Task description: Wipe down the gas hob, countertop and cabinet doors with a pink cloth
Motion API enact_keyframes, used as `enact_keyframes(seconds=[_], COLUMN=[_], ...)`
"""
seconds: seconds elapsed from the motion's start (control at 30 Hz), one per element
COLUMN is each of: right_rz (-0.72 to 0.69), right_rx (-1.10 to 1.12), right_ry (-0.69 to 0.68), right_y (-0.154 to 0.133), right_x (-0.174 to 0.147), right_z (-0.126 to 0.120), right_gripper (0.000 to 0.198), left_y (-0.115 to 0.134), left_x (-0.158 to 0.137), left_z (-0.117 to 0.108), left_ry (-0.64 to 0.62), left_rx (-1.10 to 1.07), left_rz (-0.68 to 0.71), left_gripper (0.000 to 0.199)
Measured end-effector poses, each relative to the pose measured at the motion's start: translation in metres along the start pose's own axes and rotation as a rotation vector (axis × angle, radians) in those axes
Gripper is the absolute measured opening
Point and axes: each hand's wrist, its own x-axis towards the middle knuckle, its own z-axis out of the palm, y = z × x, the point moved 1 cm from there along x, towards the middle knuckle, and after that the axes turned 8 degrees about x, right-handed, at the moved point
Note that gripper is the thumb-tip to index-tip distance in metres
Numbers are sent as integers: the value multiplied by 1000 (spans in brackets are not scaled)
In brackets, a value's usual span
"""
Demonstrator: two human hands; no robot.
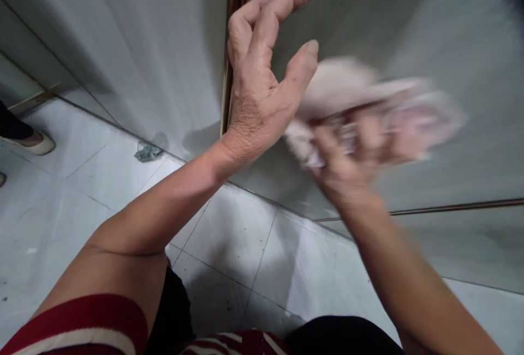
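My left hand is raised in front of the upright panel, beside a brown metal strip. Its fingers are bent but apart, the thumb stands off, and nothing is in it. To its right, my right hand grips a crumpled pale cloth with pinkish patches. Both hand and cloth are smeared by motion. The cloth is at the glossy grey-green panel; whether it touches the surface I cannot tell.
A crumpled bluish-green scrap lies on the white tiled floor at the foot of the panels. At the far left a person's shoe stands on the tiles. A thin dark trim line runs low across the right panel.
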Motion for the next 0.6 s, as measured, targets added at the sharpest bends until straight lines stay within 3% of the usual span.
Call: enact_keyframes(seconds=[0.07, 0.17, 0.23, 0.3, 0.43, 0.53, 0.6], right_rz=[-169, -287, -271, -229, -72, 60, 159], right_rx=[-61, -24, 8, -17, -212, -311, -338], right_ry=[-49, -265, -400, -444, -297, -71, 88], right_y=[-23, -33, -21, 0, 42, 59, 62], right_x=[-25, -86, -125, -152, -158, -130, -104], right_z=[23, 35, 23, -2, -63, -96, -105], right_gripper=[40, 34, 33, 37, 34, 26, 33], left_y=[8, 25, 33, 38, 39, 41, 47], left_x=[-5, -19, -33, -46, -63, -69, -73], left_z=[3, 10, 16, 22, 30, 33, 38], left_ry=[-39, -241, -377, -456, -508, -533, -565], left_rx=[93, 227, 223, 170, 141, 199, 227], left_rz=[108, 257, 243, 208, 280, 364, 433], left_gripper=[44, 54, 52, 50, 53, 57, 59])
